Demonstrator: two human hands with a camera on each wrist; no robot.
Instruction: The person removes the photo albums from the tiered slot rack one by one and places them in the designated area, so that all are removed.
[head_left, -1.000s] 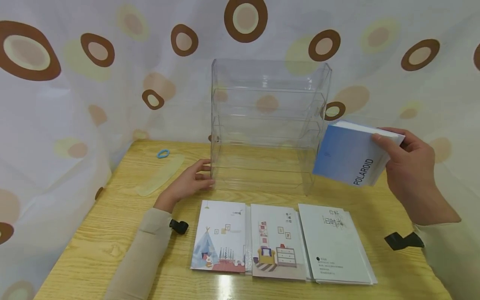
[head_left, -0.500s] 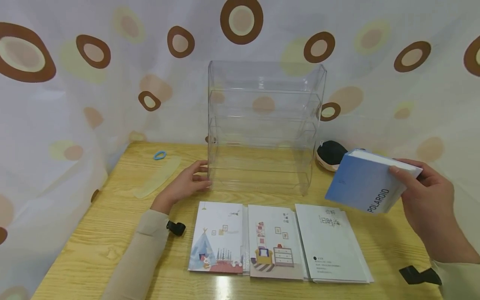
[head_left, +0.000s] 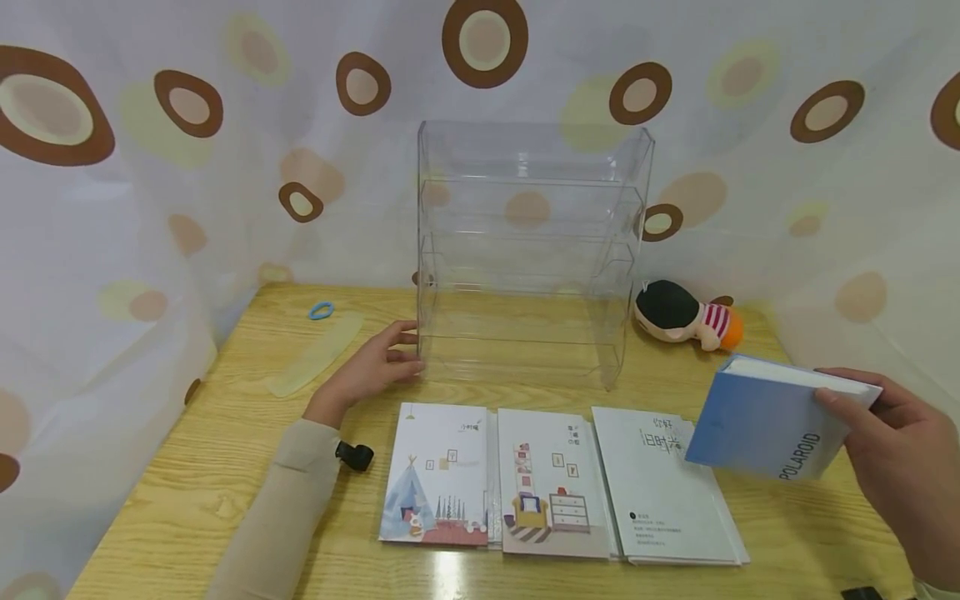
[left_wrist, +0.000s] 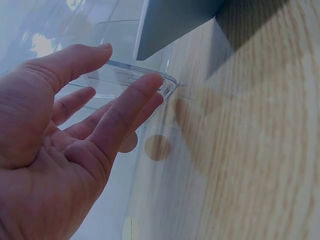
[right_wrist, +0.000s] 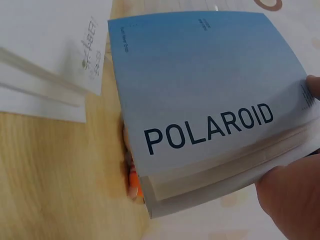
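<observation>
My right hand (head_left: 903, 454) pinches a blue-to-white photo album (head_left: 757, 425) marked POLAROID by its right end, thumb in front, other fingers mostly hidden behind. The album is tilted in the air above the table's right side. Its printed cover (right_wrist: 200, 75) fills much of the right wrist view. At the lower left side of a clear tiered acrylic rack (head_left: 525, 338), my left hand (head_left: 375, 364) rests with relaxed fingers. In the left wrist view, those fingers (left_wrist: 120, 117) lie loosely bent beside the rack's clear edge.
Three short stacks of pale booklets lie side by side before the rack: a left one (head_left: 435, 483), a middle one (head_left: 555, 483) and a right one (head_left: 667, 492). A doll (head_left: 667, 312) lies right of the rack. A blue ring (head_left: 322, 311) and yellowish strip (head_left: 318, 354) lie left.
My right hand has carried the photo album down and to the right, away from the rack, which uncovers the doll. The left hand stays at the rack's side.
</observation>
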